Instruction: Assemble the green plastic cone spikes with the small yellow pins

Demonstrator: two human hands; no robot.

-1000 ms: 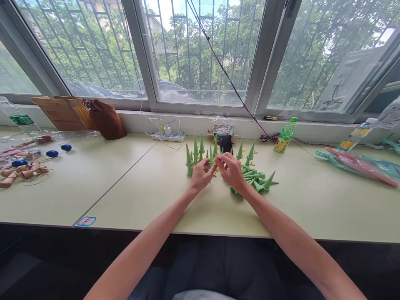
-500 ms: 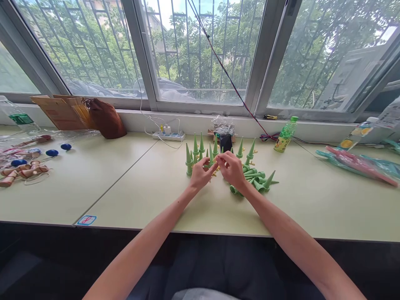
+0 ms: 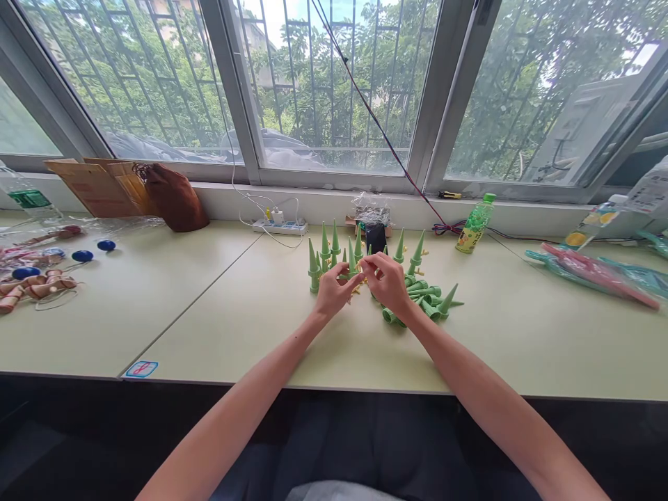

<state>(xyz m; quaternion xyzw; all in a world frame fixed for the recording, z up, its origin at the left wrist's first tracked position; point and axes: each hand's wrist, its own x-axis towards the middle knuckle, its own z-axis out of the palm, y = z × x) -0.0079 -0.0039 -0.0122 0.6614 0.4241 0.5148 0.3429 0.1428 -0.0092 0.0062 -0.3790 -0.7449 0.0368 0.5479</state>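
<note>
My left hand [image 3: 332, 291] and my right hand [image 3: 389, 282] meet over the table, fingertips pinched close together. A small yellow piece [image 3: 360, 265], which looks like a valve, shows at my right fingertips. What my left fingers grip is mostly hidden. Just behind them a green plastic spike [image 3: 352, 263] shows between thumb and forefinger; I cannot tell if it is held or standing. Several green spikes with yellow valves stand upright beyond my hands, such as one at the left [image 3: 314, 268] and one at the right [image 3: 416, 254]. Loose green spikes [image 3: 431, 300] lie piled beside my right wrist.
Behind the spikes are a black object [image 3: 376, 238] and crumpled clear plastic [image 3: 371, 209]. A green-capped bottle [image 3: 475, 224] stands right of them, a power strip [image 3: 280, 227] left. Wooden toys [image 3: 39, 287], blue balls [image 3: 82, 256] and a brown pouch [image 3: 175, 198] are far left. Plastic-wrapped items [image 3: 600, 275] lie right.
The view has shifted very slightly. Both hands stay pinched together in nearly the same place, with only small finger movement.
</note>
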